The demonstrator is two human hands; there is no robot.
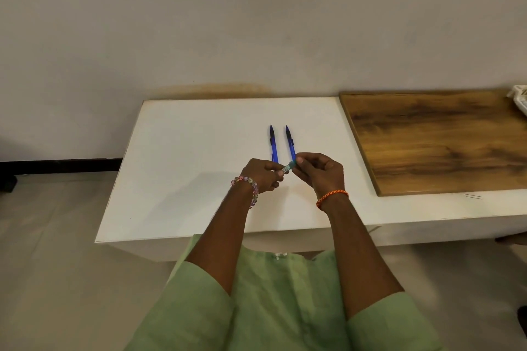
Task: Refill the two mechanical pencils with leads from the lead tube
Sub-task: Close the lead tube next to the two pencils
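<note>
Nearest you, your left hand (263,174) pinches the body of the small clear lead tube (286,169) while your right hand (319,172) grips its green cap end, both closed on it just above the white table (176,179). I judge you are only opening it: beyond your hands the two blue mechanical pencils (282,144) lie side by side, tips away, apparently untouched, so both refills remain. Bare table surrounds them; the wooden board (439,139) sits well right.
</note>
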